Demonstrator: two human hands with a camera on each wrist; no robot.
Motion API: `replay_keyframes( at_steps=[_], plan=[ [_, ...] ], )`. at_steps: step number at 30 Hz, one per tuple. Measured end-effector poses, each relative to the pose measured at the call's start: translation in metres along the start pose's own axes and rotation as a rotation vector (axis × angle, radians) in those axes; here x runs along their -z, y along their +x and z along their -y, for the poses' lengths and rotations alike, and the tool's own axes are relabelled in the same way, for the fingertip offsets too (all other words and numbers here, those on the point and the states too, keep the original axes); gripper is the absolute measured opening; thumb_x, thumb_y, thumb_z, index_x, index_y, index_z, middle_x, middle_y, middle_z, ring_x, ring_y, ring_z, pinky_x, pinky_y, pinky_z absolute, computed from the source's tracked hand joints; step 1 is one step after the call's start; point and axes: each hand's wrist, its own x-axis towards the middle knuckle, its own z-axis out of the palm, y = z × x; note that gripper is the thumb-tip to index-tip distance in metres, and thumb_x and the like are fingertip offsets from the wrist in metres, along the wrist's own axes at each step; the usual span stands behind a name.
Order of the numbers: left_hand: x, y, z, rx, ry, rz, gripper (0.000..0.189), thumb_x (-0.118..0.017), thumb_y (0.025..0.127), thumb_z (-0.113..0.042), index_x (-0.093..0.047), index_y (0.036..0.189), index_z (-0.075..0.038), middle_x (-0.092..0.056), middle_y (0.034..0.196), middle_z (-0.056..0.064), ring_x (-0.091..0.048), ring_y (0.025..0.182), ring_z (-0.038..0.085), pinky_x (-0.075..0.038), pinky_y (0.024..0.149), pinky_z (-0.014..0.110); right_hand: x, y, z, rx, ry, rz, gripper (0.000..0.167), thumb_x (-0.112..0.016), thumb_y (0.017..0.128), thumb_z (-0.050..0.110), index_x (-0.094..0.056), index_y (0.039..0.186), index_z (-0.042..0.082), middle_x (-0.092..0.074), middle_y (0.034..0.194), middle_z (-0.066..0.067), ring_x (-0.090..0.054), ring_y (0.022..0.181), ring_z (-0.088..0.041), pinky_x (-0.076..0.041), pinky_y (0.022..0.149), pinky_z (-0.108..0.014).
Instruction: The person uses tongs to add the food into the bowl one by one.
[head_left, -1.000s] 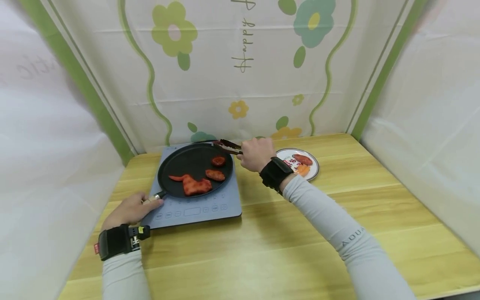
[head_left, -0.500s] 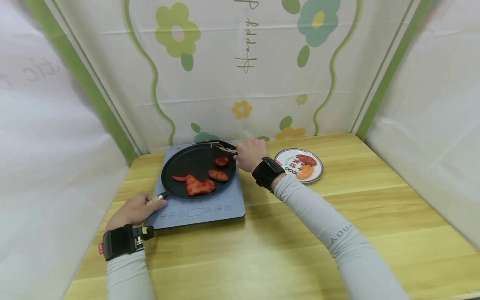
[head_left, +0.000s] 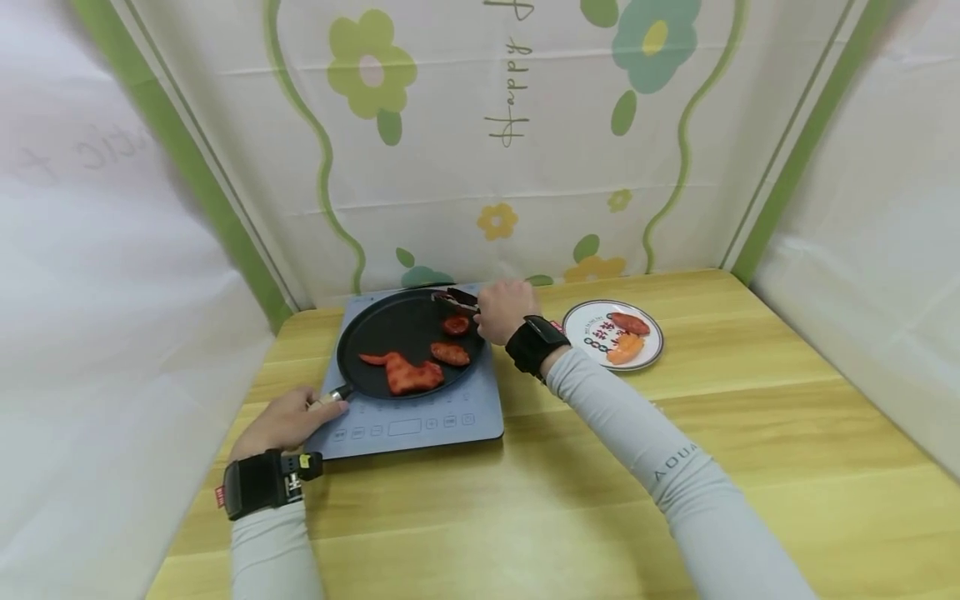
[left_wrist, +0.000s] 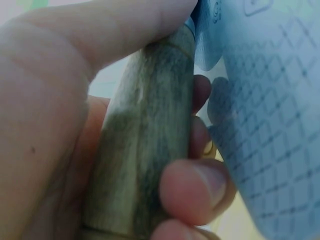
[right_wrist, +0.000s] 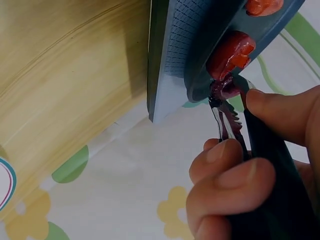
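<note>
Brown, worn wood makes the handle (left_wrist: 145, 125) of the black frying pan (head_left: 382, 325), and the person's left hand (head_left: 281, 423) has its fingers wrapped round it, with the thumb lying along the top. The pan rests on the grey cooker (head_left: 483, 412), on the left part of the table; it looks wide and stiff, and I suppose it is rather heavy, so this handle is the right place to steady it. At the far right edge of the pan, the right hand (head_left: 501, 310) is clamped on dark tongs (right_wrist: 272, 150), thumb on one side and fingers on the other. Between their tips is a small purplish piece (right_wrist: 225, 89); how hard it is squeezed, I cannot tell. It shines, so it may be slippery, and it is probably light; I would grip it across its middle, gently, in case it is soft. Just beside it lies a round red piece (head_left: 455, 325), also glossy, which could roll if nudged. Nearer in the pan, the wing-shaped piece (head_left: 411, 375) seems easiest to lift by its thick body, because its thin tip could bend.
</note>
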Motion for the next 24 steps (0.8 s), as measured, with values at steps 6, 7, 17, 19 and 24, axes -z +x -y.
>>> replay_keyframes(
  at_steps=[6, 7, 17, 19, 24],
  plan=[
    [-0.0006, 0.0005, -0.0023, 0.008, 0.003, 0.003, 0.048, -0.065, 0.101, -0.052, -0.056, 0.093, -0.005, -0.051, 0.08, 0.004, -0.05, 0.075, 0.021, -0.038, 0.065, 0.033, -0.003, 0.002, 0.0018, 0.026, -0.024, -0.01, 0.043, -0.066, 0.102, 0.044, -0.058, 0.069, 0.019, -0.047, 0.062, 0.003, -0.057, 0.062, -0.018, -0.044, 0.055, -0.037],
    [-0.0006, 0.0005, -0.0024, 0.008, 0.001, 0.004, 0.048, -0.065, 0.101, -0.052, -0.056, 0.093, -0.005, -0.051, 0.08, 0.004, -0.05, 0.075, 0.021, -0.038, 0.064, 0.033, -0.0033, 0.0023, 0.002, 0.03, -0.03, -0.011, 0.044, -0.066, 0.103, 0.044, -0.056, 0.068, 0.019, -0.045, 0.062, 0.004, -0.056, 0.061, -0.017, -0.041, 0.054, -0.036],
    [-0.0003, 0.0039, -0.0005, 0.009, 0.0, 0.015, 0.049, -0.065, 0.1, -0.053, -0.057, 0.091, -0.005, -0.051, 0.079, 0.003, -0.05, 0.073, 0.02, -0.038, 0.063, 0.033, -0.0021, 0.0018, 0.0008, 0.023, -0.033, -0.014, 0.042, -0.066, 0.103, 0.046, -0.061, 0.073, 0.017, -0.047, 0.062, 0.003, -0.055, 0.06, -0.018, -0.037, 0.052, -0.035],
    [-0.0003, 0.0041, -0.0002, 0.005, 0.007, 0.014, 0.05, -0.065, 0.101, -0.053, -0.057, 0.091, -0.005, -0.05, 0.079, 0.004, -0.05, 0.074, 0.021, -0.038, 0.064, 0.033, -0.0016, 0.0017, -0.0003, 0.02, -0.027, -0.011, 0.04, -0.066, 0.102, 0.046, -0.062, 0.075, 0.018, -0.049, 0.064, 0.003, -0.056, 0.061, -0.018, -0.039, 0.053, -0.036],
    [-0.0004, 0.0044, -0.0007, 0.015, 0.023, 0.024, 0.05, -0.064, 0.101, -0.054, -0.056, 0.094, -0.005, -0.052, 0.08, 0.005, -0.05, 0.075, 0.021, -0.038, 0.064, 0.033, 0.0017, -0.003, -0.0048, 0.014, 0.001, 0.003, 0.043, -0.067, 0.102, 0.046, -0.056, 0.072, 0.018, -0.047, 0.064, 0.003, -0.056, 0.062, -0.02, -0.039, 0.052, -0.037]
  ],
)
